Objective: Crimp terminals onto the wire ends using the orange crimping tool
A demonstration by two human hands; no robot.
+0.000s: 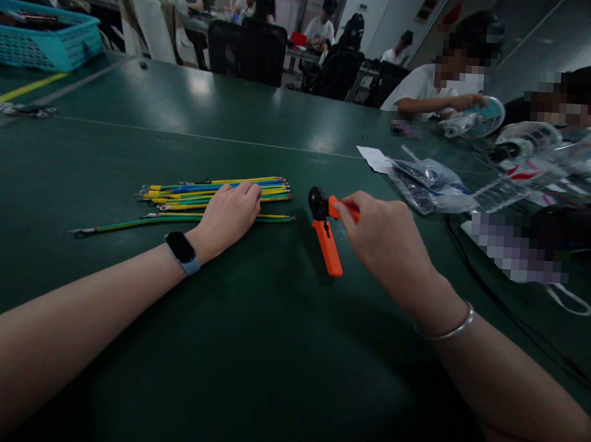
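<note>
Several insulated wires [186, 200], yellow, green and blue with metal lugs at their left ends, lie in a bundle on the green table. My left hand [233, 210] is over their right part, with its fingers curled down around some of them; the fingertips are hidden. One green wire [120, 224] sticks out farther to the left, nearer to me. To the right of the bundle, my right hand [382, 229] pinches one orange handle of a crimping tool [328, 246]. The tool's black head points away from me, and its two handles are spread apart.
Plastic bags [431, 182], a white cord and a black cable [491, 296] lie to the right. A blue basket [41, 39] stands at the far left. Across the table, a person [429, 82] holds a small white fan [482, 119]. Chairs and other people are beyond.
</note>
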